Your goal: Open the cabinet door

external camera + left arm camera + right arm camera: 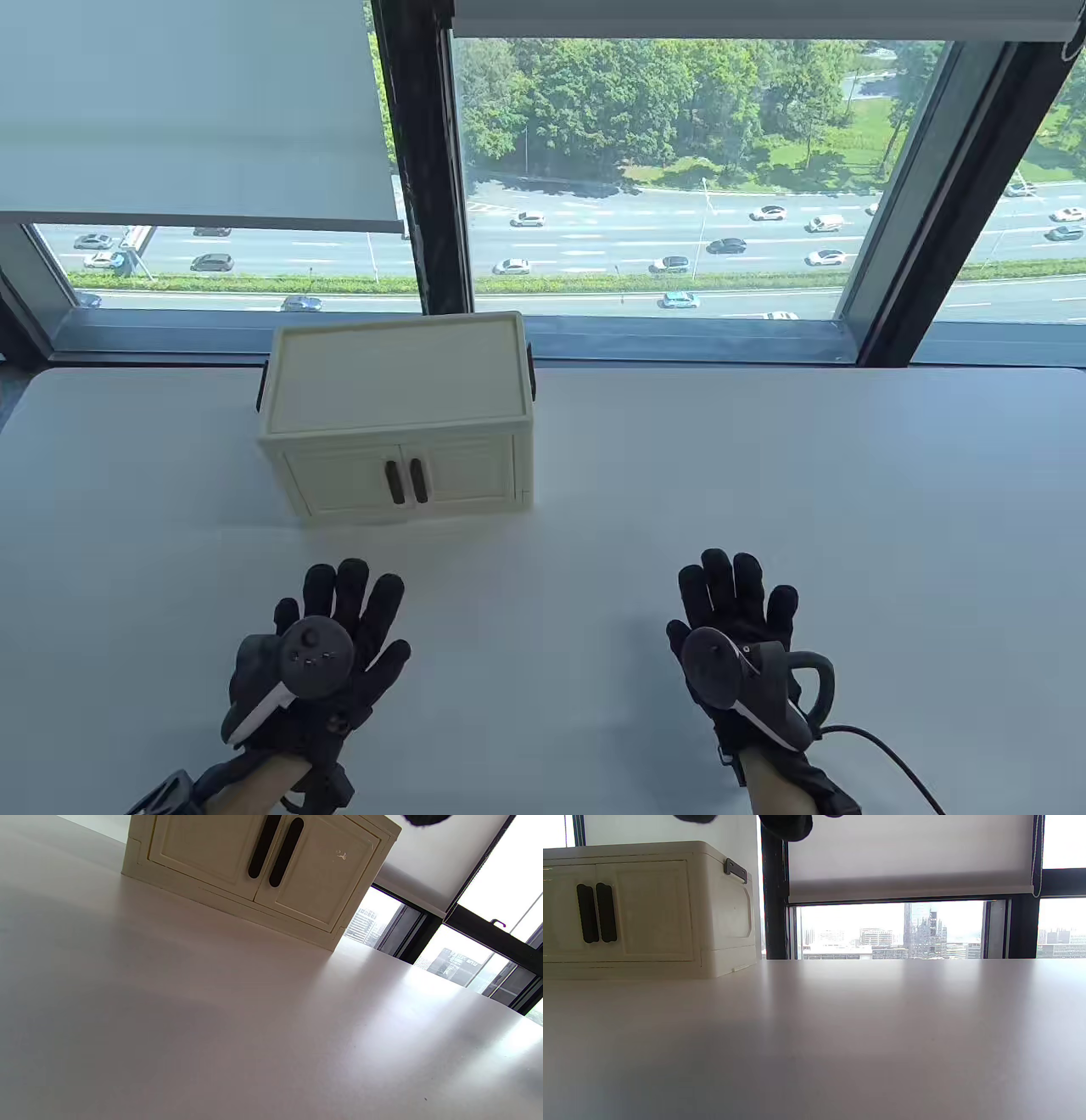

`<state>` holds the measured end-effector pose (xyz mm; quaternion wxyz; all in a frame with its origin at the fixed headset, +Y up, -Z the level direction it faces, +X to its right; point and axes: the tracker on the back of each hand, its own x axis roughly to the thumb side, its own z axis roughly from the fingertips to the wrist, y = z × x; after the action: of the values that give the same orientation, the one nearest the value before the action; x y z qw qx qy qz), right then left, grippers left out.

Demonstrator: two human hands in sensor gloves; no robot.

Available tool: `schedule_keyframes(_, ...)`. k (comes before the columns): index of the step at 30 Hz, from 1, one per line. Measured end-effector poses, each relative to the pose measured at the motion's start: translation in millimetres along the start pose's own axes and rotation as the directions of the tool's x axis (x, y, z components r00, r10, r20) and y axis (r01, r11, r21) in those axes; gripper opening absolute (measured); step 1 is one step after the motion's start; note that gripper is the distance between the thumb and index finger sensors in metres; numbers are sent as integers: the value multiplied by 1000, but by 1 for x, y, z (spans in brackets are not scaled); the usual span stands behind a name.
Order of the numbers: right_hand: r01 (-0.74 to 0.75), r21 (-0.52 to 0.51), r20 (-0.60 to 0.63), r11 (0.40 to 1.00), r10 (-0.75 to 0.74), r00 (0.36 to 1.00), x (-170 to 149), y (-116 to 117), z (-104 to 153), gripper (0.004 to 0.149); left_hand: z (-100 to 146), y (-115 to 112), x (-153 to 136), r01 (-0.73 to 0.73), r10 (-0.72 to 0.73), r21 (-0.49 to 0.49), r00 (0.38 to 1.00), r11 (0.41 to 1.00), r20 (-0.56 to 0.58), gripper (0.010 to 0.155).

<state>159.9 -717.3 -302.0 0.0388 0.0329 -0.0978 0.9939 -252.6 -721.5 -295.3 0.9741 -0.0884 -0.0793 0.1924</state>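
A small cream cabinet (399, 416) stands at the back left of the white table (764, 475). Its two doors are shut, with two dark upright handles (405, 481) side by side at the middle. It also shows in the left wrist view (263, 866) and the right wrist view (640, 908). My left hand (335, 620) lies flat on the table, fingers spread, in front of the cabinet and apart from it. My right hand (738, 611) lies flat with fingers spread, to the right of the cabinet. Both hands hold nothing.
The table's far edge meets a window sill (679, 340) with dark frames (424, 170) behind the cabinet. A black cable (891, 755) runs from the right tracker toward the bottom edge. Small dark latches sit on the cabinet's sides (736, 870).
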Motion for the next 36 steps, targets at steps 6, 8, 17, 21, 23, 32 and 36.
schedule_keyframes(6, 5, -3, -2, 1000, -5, 1000, 0, 0, 0, 64, 0, 0, 0, 0, 0, 0, 1000, 1000, -1, 66)
schedule_keyframes(8, 7, -4, -3, 1000, -7, 1000, -1, 0, 0, 64, 0, 0, 0, -2, 2, -1, 1000, 1000, -2, 66)
schedule_keyframes(17, 11, -4, -3, 1000, -11, 1000, -1, -1, 0, 64, -2, 0, -1, -29, 29, -8, 999, 1000, -13, 67)
schedule_keyframes(21, 19, -5, -3, 1000, -19, 1000, -3, -2, -1, 64, -7, 4, 0, -65, 66, 14, 998, 998, -16, 67)
schedule_keyframes(23, 30, -9, -4, 1000, -30, 1000, -4, -3, -1, 64, -10, 8, 0, -78, 79, 43, 997, 996, -20, 68)
schedule_keyframes(32, 70, -22, -3, 997, -70, 998, -9, -8, 0, 64, -45, 40, -4, -254, 274, 176, 956, 951, -101, 70)
schedule_keyframes(36, 85, -30, -4, 996, -85, 996, -10, -10, 1, 64, -72, 56, -8, -303, 361, 276, 912, 912, -193, 70)
